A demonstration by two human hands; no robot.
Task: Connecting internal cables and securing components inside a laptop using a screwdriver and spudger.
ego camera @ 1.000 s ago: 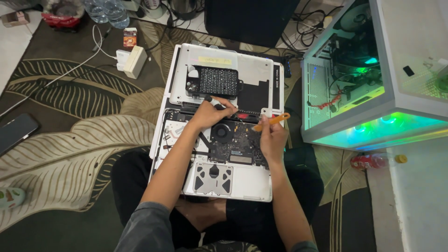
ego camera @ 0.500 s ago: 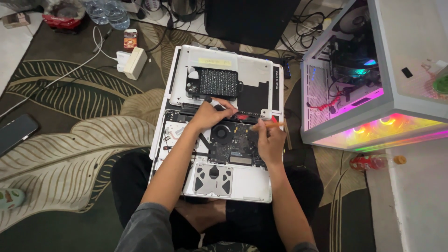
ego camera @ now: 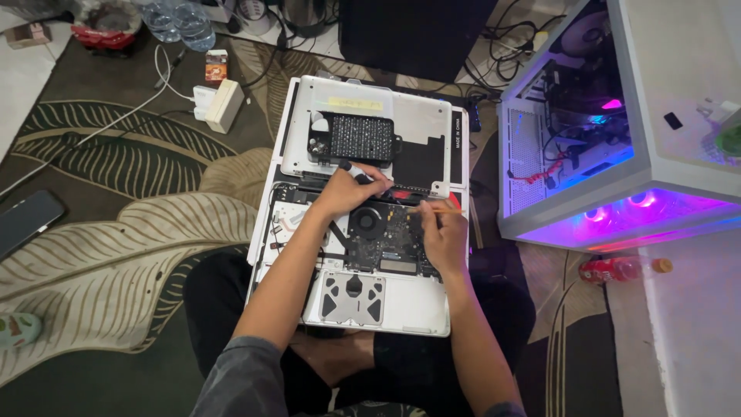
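A dark carpet with large cream leaf patterns covers the floor. On its right stands a white desktop computer case with a clear side panel and purple-blue lights.

In the middle, resting on the person's crossed legs, lies an opened silver laptop with its bottom cover off, its dark circuit board and round black fan bare. Just beyond it, touching its far edge, the removed silver bottom cover lies with a black perforated rectangular part on top.

The left hand is over the laptop's far edge by the hinge, its grip closed around a black pen-like tool with a white tip, the fingers wrapped together on it. The right hand rests on the board's right side, fingers pinched together on a thin orange-handled tool that lies roughly level near the hinge.

A white power adapter brick sits on the carpet at upper left, a black phone at the left edge, and a small red bottle lies on its side beside the case.
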